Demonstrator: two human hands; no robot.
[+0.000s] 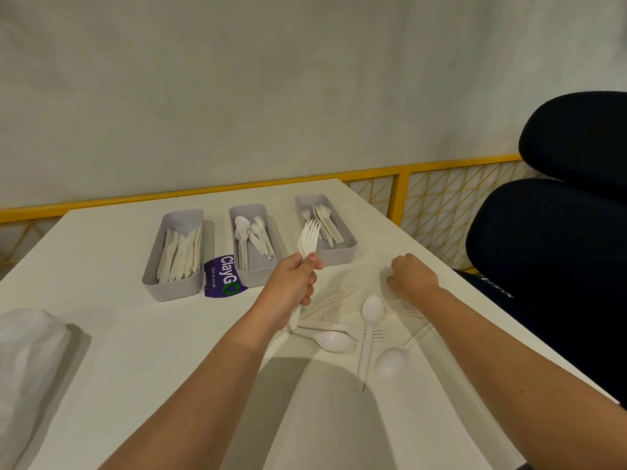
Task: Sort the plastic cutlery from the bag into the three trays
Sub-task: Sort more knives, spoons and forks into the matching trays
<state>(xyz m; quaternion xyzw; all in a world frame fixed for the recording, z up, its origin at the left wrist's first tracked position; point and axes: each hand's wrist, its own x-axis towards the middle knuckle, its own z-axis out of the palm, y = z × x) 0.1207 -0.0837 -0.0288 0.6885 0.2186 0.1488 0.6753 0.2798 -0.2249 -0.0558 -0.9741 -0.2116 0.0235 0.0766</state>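
From the head camera, the left hand (296,279) is closed around a bunch of white plastic forks (308,236), tines up, long axis pointing at the grey fork tray (342,257) just ahead and right. The right hand (413,275) rests curled, knuckles up, over loose cutlery on the white tabletop (112,320); its hold cannot be told.

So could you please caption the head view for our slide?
Left hand lifts forks toward the fork tray; right hand reaches loose cutlery.
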